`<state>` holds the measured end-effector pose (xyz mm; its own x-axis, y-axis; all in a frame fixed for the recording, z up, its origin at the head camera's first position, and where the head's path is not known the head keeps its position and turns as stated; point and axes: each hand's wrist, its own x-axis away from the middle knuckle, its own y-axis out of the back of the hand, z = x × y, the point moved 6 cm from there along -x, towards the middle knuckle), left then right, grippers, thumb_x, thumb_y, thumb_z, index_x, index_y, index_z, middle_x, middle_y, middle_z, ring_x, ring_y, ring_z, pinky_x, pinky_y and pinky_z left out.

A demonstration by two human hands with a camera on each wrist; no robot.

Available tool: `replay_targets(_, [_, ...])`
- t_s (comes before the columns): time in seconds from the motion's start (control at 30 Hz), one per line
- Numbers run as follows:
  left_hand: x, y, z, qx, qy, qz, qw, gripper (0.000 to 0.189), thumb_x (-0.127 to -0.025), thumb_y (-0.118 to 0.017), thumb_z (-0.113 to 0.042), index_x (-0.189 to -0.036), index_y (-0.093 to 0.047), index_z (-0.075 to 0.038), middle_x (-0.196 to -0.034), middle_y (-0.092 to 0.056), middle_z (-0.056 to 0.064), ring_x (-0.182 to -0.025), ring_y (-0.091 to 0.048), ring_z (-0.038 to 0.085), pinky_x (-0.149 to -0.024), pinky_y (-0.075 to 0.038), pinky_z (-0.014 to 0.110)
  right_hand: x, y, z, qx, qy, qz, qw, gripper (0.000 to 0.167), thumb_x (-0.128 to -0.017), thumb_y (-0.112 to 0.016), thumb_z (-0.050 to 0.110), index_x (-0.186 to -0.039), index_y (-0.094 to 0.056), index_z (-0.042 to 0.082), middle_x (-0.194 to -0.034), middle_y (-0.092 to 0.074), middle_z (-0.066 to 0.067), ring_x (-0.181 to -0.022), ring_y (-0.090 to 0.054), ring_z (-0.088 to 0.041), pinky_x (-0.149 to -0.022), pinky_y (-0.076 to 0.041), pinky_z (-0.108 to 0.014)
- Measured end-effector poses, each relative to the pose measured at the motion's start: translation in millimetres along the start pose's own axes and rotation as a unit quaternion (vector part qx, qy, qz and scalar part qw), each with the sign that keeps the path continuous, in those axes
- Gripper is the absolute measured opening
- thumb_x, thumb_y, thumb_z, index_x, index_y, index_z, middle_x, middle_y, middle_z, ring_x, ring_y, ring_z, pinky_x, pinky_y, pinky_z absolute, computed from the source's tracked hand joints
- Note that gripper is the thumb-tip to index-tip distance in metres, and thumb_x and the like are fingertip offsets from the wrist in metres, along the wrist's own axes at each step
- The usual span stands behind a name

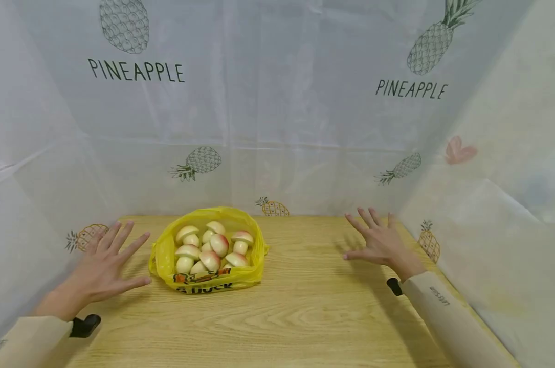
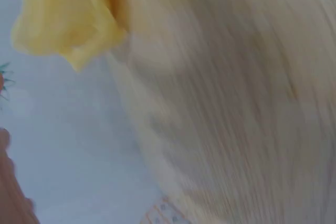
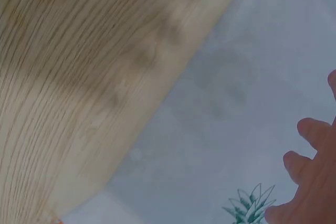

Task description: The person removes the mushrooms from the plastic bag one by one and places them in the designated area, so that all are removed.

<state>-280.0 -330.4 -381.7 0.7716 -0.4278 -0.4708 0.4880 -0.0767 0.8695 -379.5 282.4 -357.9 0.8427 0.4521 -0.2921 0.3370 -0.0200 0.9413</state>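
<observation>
- Sheeting (image 1: 282, 107), pineapple-printed: behind yellow bag (image 1: 247, 277).
- Desk (image 1: 314, 286), wood-grain: under bag.
- Bag: mouth up, spread wide.
- Left hand (image 1: 103, 267): just left of bag, grip apart, fingers splayed.
- Right hand (image 1: 378, 244): well right of bag, grip apart, fingers splayed.
- Mushroom-shaped pieces (image 1: 219, 245), some pink-capped: piled inside bag.

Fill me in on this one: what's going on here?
A person has both hands out over a wooden table, fingers spread and holding nothing. The left hand is close to a yellow plastic bag, which sits open on the table with several mushroom-shaped pieces inside. The right hand is well to the right of the bag. Behind the table hangs a pale sheet printed with pineapples.
</observation>
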Motion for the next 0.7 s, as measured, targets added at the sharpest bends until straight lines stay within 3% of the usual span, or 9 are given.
replay_targets(0.17, [-7.8, -6.4, -9.9, 0.050, 0.016, 0.002, 0.9986, 0.098, -0.078, -0.068, -0.060, -0.155, -0.020, -0.021, -0.159, -0.004, 0.015, -0.145, 0.003, 0.037, -0.112, 0.009, 0.058, -6.6, -7.2, 13.9, -0.027, 0.009, 0.007, 0.9996, 0.109, -0.068, -0.053, 0.085, -0.155, -0.013, 0.032, -0.159, -0.013, -0.014, -0.142, -0.015, -0.043, -0.106, -0.012, -0.069])
replay_targets(0.3, [-13.7, -11.7, -18.5, 0.084, 0.030, 0.008, 0.9960, 0.094, -0.080, -0.068, -0.057, -0.154, -0.022, -0.021, -0.158, -0.011, 0.018, -0.142, -0.008, 0.044, -0.105, -0.008, 0.069, -16.0, -14.0, 26.6, -0.039, 0.020, -0.001, 0.9990, 0.108, -0.069, -0.051, 0.086, -0.155, -0.014, 0.032, -0.158, -0.014, -0.013, -0.141, -0.018, -0.041, -0.108, -0.018, -0.064])
replay_targets(0.4, [-17.7, -14.0, -24.5, 0.110, 0.042, 0.014, 0.9930, 0.091, -0.081, -0.070, -0.053, -0.153, -0.025, -0.020, -0.155, -0.018, 0.021, -0.136, -0.019, 0.048, -0.097, -0.020, 0.070, -23.8, -17.8, 38.1, -0.053, 0.032, -0.006, 0.9981, 0.109, -0.068, -0.051, 0.086, -0.155, -0.013, 0.031, -0.158, -0.015, -0.014, -0.141, -0.019, -0.041, -0.110, -0.018, -0.062])
replay_targets(0.5, [-21.4, -17.2, -28.6, 0.149, 0.056, 0.016, 0.9871, 0.088, -0.083, -0.070, -0.049, -0.153, -0.025, -0.020, -0.153, -0.019, 0.024, -0.132, -0.023, 0.052, -0.095, -0.024, 0.071, -30.4, -19.4, 49.1, -0.065, 0.040, -0.015, 0.9970, 0.110, -0.068, -0.050, 0.087, -0.155, -0.016, 0.029, -0.157, -0.018, -0.014, -0.141, -0.021, -0.039, -0.111, -0.018, -0.059])
replay_targets(0.7, [-25.5, -25.0, -34.6, 0.223, 0.089, 0.030, 0.9703, 0.084, -0.087, -0.069, -0.040, -0.152, -0.025, -0.013, -0.151, -0.014, 0.030, -0.130, -0.017, 0.058, -0.086, -0.029, 0.076, -41.9, -23.4, 71.4, -0.080, 0.055, -0.021, 0.9951, 0.108, -0.069, -0.049, 0.087, -0.154, -0.022, 0.026, -0.158, -0.017, -0.012, -0.138, -0.029, -0.039, -0.110, -0.023, -0.058])
